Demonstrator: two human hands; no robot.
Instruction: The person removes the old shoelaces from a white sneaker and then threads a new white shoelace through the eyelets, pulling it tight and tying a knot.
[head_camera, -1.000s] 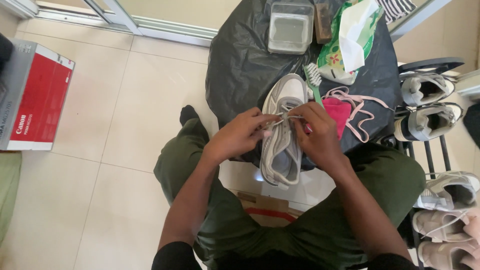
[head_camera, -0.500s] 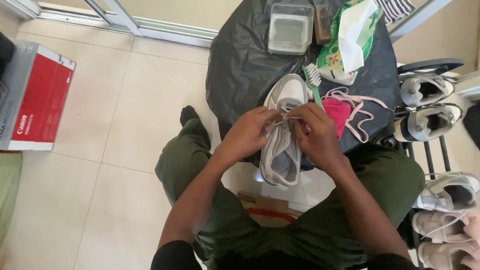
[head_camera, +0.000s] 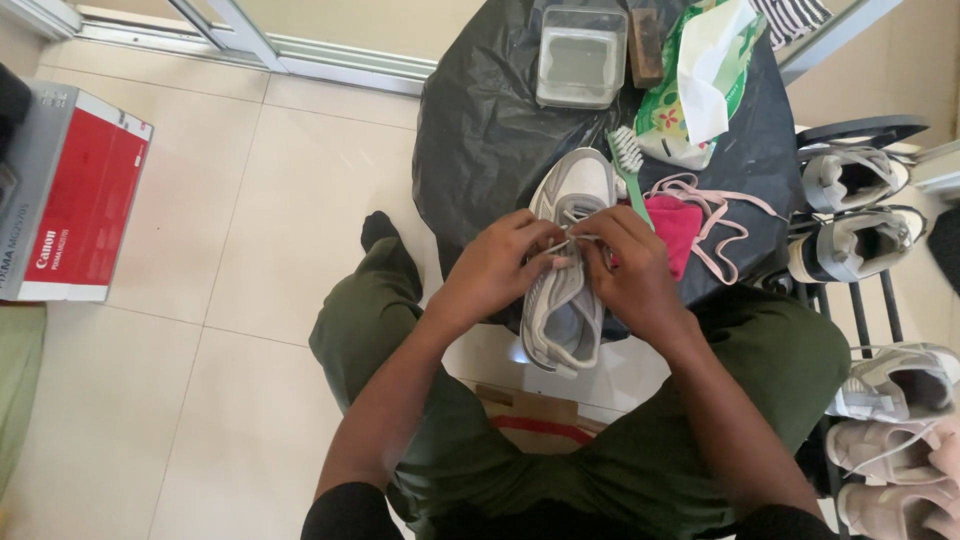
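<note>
Left hand (head_camera: 500, 265) and right hand (head_camera: 630, 270) both pinching white lace (head_camera: 572, 240) over middle of grey shoe (head_camera: 570, 290) — fingertips pressed together at eyelets. Shoe lying sole-down across black plastic sheet (head_camera: 480, 130), toe pointing away, heel toward lap. Lacing judged partway: lower eyelets hidden by fingers, cannot tell how many threaded; loose ends not tied. Green toothbrush (head_camera: 628, 165) just beside toe, pink cloth (head_camera: 675, 225) and pink laces (head_camera: 715, 215) near right hand — untouched. Clear tub (head_camera: 582, 55) of water well beyond.
</note>
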